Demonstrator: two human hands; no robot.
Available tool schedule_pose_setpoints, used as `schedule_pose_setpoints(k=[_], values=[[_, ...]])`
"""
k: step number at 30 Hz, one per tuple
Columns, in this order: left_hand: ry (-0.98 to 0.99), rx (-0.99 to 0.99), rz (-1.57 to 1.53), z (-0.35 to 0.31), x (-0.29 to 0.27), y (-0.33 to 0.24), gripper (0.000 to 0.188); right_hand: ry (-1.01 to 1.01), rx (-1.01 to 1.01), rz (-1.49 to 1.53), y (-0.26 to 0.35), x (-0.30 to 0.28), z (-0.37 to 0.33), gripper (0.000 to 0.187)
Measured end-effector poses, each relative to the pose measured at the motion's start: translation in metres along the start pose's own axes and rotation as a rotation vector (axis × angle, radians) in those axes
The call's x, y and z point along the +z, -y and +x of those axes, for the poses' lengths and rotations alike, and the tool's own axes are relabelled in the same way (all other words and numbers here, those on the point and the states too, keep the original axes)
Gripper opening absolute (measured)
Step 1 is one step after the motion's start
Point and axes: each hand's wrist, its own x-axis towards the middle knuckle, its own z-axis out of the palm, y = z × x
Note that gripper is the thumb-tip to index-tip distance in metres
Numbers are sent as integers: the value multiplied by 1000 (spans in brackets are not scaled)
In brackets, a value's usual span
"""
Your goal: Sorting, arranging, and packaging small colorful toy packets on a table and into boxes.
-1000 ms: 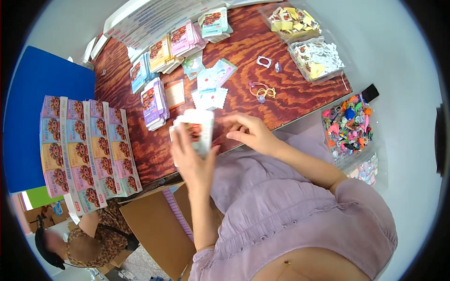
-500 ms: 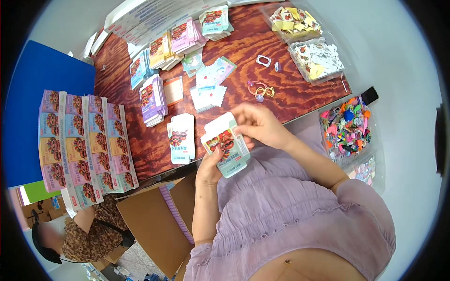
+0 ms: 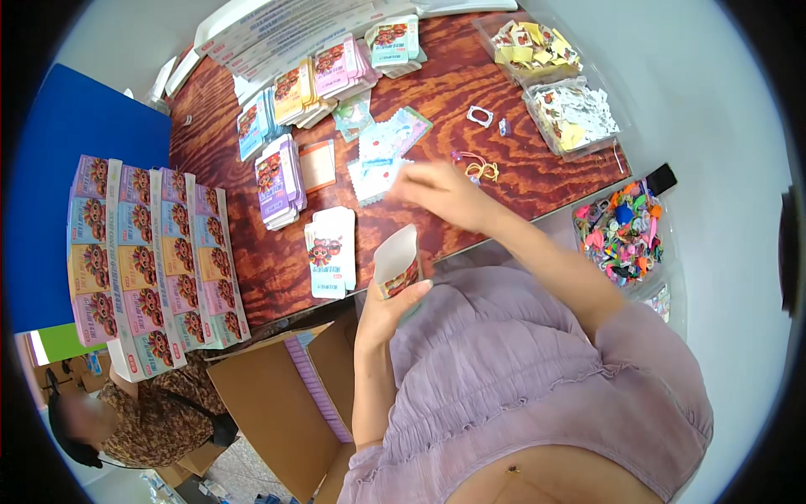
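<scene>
My left hand [image 3: 382, 317] is wrapped around a small printed carton [image 3: 396, 262], squeezed out so that its top end gapes toward me. Farther off, my right hand [image 3: 443, 195] hovers at the edge of the flat clear packets [image 3: 376, 175] with jagged edges. Its fingertips are blurred, so whether they pinch a packet is unclear. Left of the carton lie flat, unfolded cartons [image 3: 331, 250] in white and pale blue. To the right of the packets are a few coloured bands [image 3: 480, 168], a small purple piece [image 3: 504, 127] and a white frame-shaped piece [image 3: 479, 116].
Stacks of flat cartons, including purple ones [image 3: 278, 181], line the back left. Filled display rows [image 3: 155, 260] stand at far left. Trays of foil pieces [image 3: 575, 113] and yellow pieces [image 3: 537, 49] sit back right, a bin of colourful trinkets [image 3: 621, 231] below. A cardboard box [image 3: 277, 412] and another person [image 3: 164, 416] are lower left.
The flat carton in my left hand is now opened into a box shape. My right hand has let go of it and moved away to the packets.
</scene>
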Motion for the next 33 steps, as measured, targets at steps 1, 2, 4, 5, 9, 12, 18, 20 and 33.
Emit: schedule_pose_setpoints(k=[1,2,4,5,9,12,18,20,33], values=[[-56,37,-57,-3,-2,3,48,-11,-38,-287,4,-2,27,25],[-51,39,-53,-5,-3,4,48,-100,-177,-469,-13,-2,54,26],[-80,34,-102,-8,-6,1,47,-211,-364,-779,-51,3,103,31],[-75,38,-108,-8,-6,2,48,-230,-412,-907,-61,5,124,35],[-108,64,-160,-17,-17,8,53,-39,-286,-1128,-80,4,149,46],[-204,63,-252,-25,-28,17,55,40,-268,-1192,-73,9,114,49],[-158,53,-251,-23,-35,18,58,-41,-213,-1082,-62,6,118,44],[-137,40,-226,-20,-33,12,61,-140,-312,-1114,-73,6,138,41],[-95,125,-260,-9,-18,8,65,31,-546,-1143,-57,45,119,41]])
